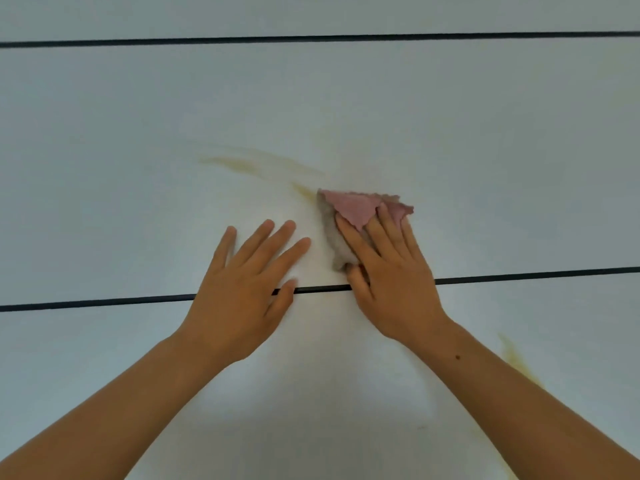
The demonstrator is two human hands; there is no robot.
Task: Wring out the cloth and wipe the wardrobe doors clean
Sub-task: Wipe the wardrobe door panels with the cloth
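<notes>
Resting flat on the white wardrobe door [138, 168], the left hand [242, 292] lay with fingers [273, 237] released and spread, its thumb across a dark gap [104, 301] between panels. A yellow smear [235, 164] ran above. Further right, the right hand [394, 282] pressed the pink cloth [353, 206] against the door with straight, unclenched fingers.

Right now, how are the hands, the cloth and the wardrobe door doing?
wardrobe door: dirty, smeared with yellowish streaks.
pink cloth: bunched, pressed against the wardrobe door beside a streak.
right hand: fingers straight, pressing the pink cloth.
left hand: flat on the wardrobe door, fingers spread, holding nothing.
</notes>
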